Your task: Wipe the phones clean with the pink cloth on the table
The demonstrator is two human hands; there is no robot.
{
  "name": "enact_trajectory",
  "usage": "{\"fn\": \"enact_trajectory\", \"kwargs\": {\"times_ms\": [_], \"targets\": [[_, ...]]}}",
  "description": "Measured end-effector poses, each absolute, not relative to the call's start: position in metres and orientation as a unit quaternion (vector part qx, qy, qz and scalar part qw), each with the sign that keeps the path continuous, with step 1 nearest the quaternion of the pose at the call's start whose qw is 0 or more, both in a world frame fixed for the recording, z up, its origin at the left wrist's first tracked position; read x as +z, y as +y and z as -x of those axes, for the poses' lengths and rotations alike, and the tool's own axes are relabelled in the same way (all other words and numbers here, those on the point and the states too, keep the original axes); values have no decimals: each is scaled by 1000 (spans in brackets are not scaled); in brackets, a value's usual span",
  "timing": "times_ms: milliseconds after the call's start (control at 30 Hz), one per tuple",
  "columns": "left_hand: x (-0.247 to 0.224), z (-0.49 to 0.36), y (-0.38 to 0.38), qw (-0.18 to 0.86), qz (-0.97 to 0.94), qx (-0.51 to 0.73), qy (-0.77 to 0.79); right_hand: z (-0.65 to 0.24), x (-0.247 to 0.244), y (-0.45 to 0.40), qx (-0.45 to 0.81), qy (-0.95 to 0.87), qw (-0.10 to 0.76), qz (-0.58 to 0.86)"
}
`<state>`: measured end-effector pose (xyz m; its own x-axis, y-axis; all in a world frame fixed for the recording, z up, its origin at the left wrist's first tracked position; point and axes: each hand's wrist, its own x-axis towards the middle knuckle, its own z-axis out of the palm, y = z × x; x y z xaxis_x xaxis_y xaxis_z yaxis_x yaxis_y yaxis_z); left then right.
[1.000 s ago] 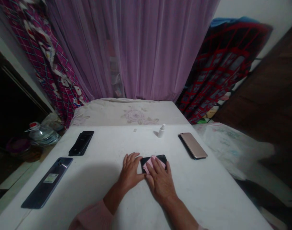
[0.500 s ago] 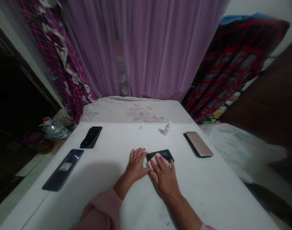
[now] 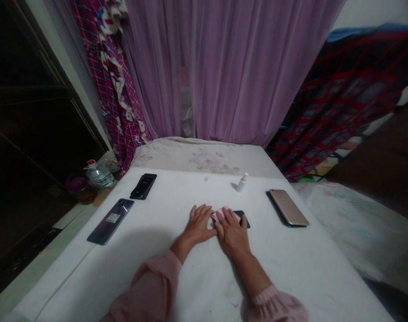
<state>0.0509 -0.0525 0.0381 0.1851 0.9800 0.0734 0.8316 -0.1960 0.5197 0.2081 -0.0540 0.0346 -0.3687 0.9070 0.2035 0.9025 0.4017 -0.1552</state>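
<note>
Head view: R hand [image 3: 232, 233] flat on pink cloth [image 3: 222, 213] atop black phone [image 3: 243, 213], fingers [image 3: 231, 219] spread & pressing down, no pinch. L hand [image 3: 199, 226] flat on counter [image 3: 291, 268] just left of cloth, fingers [image 3: 200, 212] loosely spread. Ahead of fingers: small white spray bottle [image 3: 242, 182]. To their R: gold phone [image 3: 287, 208]. To their L: dark phone [image 3: 142, 186] & blue phone [image 3: 110, 221] w/ sticker.

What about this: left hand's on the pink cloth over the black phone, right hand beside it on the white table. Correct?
Not quite, the hands are swapped. The right hand is on the pink cloth over the black phone, and the left hand is beside it on the white table. The head view shows this.
</note>
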Motion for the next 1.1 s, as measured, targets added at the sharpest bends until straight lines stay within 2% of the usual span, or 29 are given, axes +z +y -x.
{"fn": "enact_trajectory", "kwargs": {"times_ms": [367,667,1100], "targets": [[36,-45,-37,172,-783,166,574,-243,25,-58,-69,-741,145,652],[25,-44,-33,147,-791,180,565,-208,17,-51,-23,-810,199,551],[25,-44,-32,142,-795,177,562,-245,22,-49,-17,-750,146,645]]}}
